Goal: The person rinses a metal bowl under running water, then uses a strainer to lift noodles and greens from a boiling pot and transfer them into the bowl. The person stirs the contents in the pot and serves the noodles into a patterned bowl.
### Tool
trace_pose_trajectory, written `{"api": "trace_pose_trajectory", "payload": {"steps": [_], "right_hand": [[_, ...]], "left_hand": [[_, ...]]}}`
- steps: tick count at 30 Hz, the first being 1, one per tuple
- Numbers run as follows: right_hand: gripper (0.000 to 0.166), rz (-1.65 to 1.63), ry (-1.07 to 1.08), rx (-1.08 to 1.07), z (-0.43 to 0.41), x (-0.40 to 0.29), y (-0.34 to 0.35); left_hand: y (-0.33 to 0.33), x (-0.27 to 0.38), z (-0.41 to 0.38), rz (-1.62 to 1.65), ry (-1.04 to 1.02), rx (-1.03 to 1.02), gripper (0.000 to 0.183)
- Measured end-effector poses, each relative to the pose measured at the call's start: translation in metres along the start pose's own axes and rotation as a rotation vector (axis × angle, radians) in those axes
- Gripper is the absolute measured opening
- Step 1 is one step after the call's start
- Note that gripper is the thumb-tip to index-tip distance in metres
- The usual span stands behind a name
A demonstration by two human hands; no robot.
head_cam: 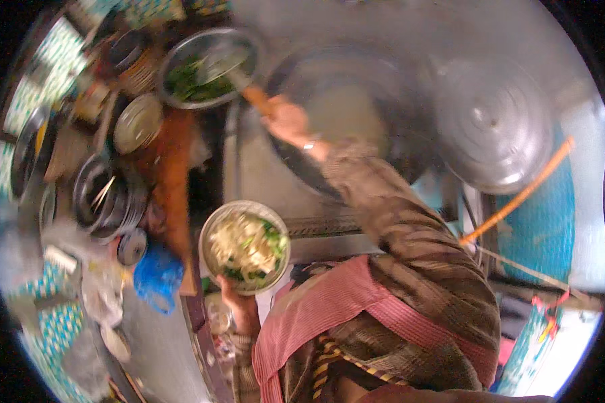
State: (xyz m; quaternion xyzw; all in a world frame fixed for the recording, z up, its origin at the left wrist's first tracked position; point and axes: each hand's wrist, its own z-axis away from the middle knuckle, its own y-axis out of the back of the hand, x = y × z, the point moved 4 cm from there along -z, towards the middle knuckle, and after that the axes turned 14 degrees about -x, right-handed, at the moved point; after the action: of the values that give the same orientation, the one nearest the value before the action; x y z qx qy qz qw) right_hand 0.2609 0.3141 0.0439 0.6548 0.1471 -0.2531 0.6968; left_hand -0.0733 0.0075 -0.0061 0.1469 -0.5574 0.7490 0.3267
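My left hand (239, 302) holds a bowl (205, 242) by its near rim, close to my body. Pale noodle-like strips, whitish pieces and green vegetables (247, 244) fill it. With my arm stretched forward, my right hand (288, 121) grips the wooden handle of a skimmer (256, 98). The skimmer's blurred metal head lies over a steel basin (164, 83) that contains leafy greens (191, 80). Below my right forearm is a large dark wok (302, 174), with cloudy liquid (348, 113) in it; the arm hides part of its near edge.
A large round metal lid (494, 121) rests right of the wok. Left are a wooden board (179, 201), a plate or shallow bowl (138, 123), stacked bowls with chopsticks (101, 194) and a blue plastic bag (157, 274). An orange stick (519, 196) slants at the right.
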Motion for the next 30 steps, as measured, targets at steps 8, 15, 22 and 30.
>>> {"api": "trace_pose_trajectory", "payload": {"steps": [8,15,22,30], "right_hand": [[0.046,0.312,-0.082,-0.178,-0.025,0.159,0.13],[0.024,0.935,-0.552,0.395,0.087,0.355,0.366],[0.031,0.75,-0.623,0.275,0.131,0.319,0.437],[0.036,0.902,-0.483,0.026,0.111,0.357,0.348]], "left_hand": [[0.008,-0.025,0.006,-0.016,-0.038,0.062,0.076],[0.009,-0.025,0.008,-0.08,-0.078,0.153,0.075],[-0.053,-0.02,0.009,0.005,-0.074,0.01,0.074],[-0.055,-0.026,0.015,0.087,-0.16,0.092,0.071]]}}
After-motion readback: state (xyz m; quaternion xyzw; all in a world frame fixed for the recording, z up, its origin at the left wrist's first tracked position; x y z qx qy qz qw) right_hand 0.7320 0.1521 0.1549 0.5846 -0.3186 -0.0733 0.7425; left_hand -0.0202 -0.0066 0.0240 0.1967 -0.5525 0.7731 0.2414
